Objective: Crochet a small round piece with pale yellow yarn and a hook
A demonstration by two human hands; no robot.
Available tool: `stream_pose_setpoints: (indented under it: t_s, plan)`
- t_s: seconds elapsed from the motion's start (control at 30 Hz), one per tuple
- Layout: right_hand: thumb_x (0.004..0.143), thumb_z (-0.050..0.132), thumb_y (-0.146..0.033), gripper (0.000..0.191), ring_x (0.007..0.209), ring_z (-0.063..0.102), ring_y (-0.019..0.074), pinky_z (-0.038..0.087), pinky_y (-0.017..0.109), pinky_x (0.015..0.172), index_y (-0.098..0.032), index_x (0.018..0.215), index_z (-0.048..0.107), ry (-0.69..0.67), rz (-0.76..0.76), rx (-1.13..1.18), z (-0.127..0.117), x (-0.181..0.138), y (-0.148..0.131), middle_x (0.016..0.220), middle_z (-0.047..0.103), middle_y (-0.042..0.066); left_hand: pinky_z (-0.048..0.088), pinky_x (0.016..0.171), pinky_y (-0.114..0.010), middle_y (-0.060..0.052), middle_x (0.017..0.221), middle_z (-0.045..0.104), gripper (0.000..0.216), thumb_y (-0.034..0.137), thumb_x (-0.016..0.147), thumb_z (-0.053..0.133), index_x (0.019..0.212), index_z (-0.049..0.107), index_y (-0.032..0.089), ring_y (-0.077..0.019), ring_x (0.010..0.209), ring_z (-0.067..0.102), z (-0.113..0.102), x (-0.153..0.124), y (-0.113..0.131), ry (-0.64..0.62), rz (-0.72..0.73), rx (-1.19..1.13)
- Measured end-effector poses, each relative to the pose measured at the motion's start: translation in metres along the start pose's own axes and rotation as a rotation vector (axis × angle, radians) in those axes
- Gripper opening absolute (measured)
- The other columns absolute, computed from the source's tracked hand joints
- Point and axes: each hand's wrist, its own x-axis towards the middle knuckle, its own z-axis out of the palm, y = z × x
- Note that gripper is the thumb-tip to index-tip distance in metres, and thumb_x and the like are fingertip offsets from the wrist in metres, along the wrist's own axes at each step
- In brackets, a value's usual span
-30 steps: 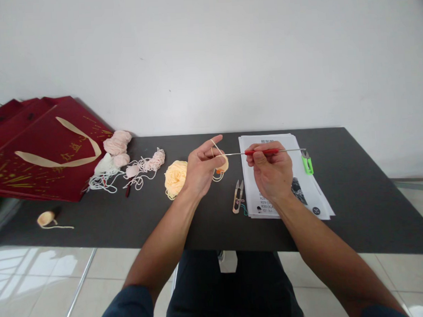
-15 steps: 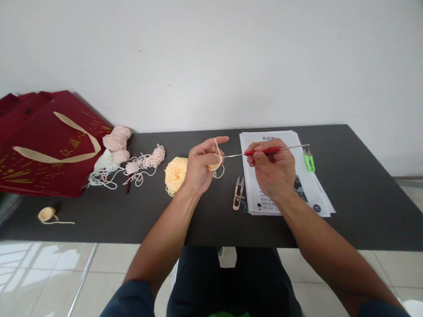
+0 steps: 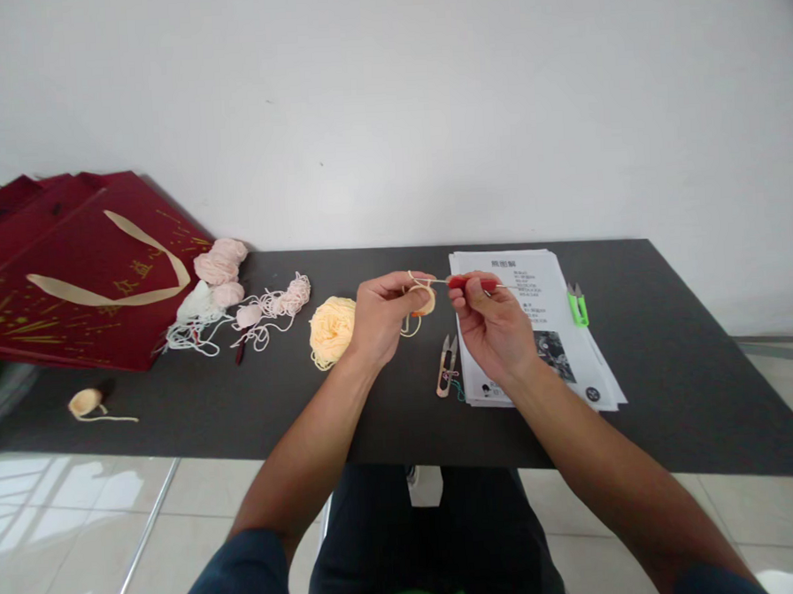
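Observation:
My left hand [image 3: 381, 315] is closed on a small peach crochet piece [image 3: 424, 300], with a strand of peach yarn looped over its forefinger. My right hand [image 3: 491, 320] pinches a crochet hook with a red handle [image 3: 470, 282]; the hook's metal tip points left into the crochet piece. Both hands hover close together just above the black table [image 3: 671, 336]. A ball of peach yarn [image 3: 332, 330] lies right beside my left wrist.
A stack of printed sheets [image 3: 537, 325] lies under my right hand, green thread snips [image 3: 576, 304] at its right edge, gold snips [image 3: 446, 365] to its left. Pink and white yarn bits [image 3: 237, 296] and red gift bags [image 3: 69, 270] sit at left; a small yarn piece [image 3: 86, 403] lies near the front left edge.
My right hand moved left and brought the hook into the crochet piece. My left forefinger, raised before, has curled down onto the piece. The hands are now close together.

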Motion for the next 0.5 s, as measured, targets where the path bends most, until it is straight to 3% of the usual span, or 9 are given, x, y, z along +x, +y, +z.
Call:
stream_pose_setpoints:
  t_s: [0.1, 0.23, 0.3, 0.5]
  plan:
    - [0.088, 0.082, -0.037, 0.013, 0.084, 0.079, 0.0088, 0.069, 0.021, 0.084, -0.028, 0.095, 0.074, 0.026, -0.062, -0.043, 0.007, -0.006, 0.007, 0.099, 0.083, -0.003, 0.05, 0.068, -0.025, 0.001, 0.077, 0.076, 0.045, 0.02, 0.068, 0.089, 0.112, 0.081, 0.021, -0.0098, 0.065, 0.064, 0.001, -0.001, -0.003, 0.024, 0.022, 0.026]
    - [0.09, 0.081, -0.033, 0.01, 0.085, 0.08, 0.0094, 0.069, 0.023, 0.088, -0.027, 0.096, 0.076, 0.071, -0.107, -0.052, 0.015, -0.012, 0.012, 0.099, 0.084, -0.003, 0.053, 0.068, -0.025, 0.003, 0.077, 0.077, 0.084, 0.017, 0.069, 0.088, 0.148, 0.059, 0.024, -0.0097, 0.063, 0.065, 0.004, -0.002, -0.003, 0.038, 0.063, 0.022]
    - [0.089, 0.081, -0.032, 0.01, 0.083, 0.079, 0.0088, 0.068, 0.021, 0.086, -0.027, 0.095, 0.076, 0.084, -0.107, -0.026, 0.017, -0.012, 0.013, 0.097, 0.084, -0.003, 0.053, 0.068, -0.024, 0.003, 0.076, 0.077, 0.085, 0.017, 0.07, 0.087, 0.149, 0.057, 0.023, -0.0098, 0.063, 0.066, 0.005, -0.003, -0.002, 0.046, 0.055, 0.032]
    - [0.088, 0.082, -0.03, 0.009, 0.079, 0.078, 0.0081, 0.067, 0.018, 0.08, -0.025, 0.092, 0.076, 0.084, -0.117, 0.011, 0.019, -0.013, 0.009, 0.092, 0.083, -0.003, 0.054, 0.065, -0.024, 0.002, 0.076, 0.077, 0.057, 0.012, 0.068, 0.084, 0.124, 0.073, 0.018, -0.0096, 0.062, 0.066, 0.008, -0.005, -0.001, 0.056, 0.015, 0.047]
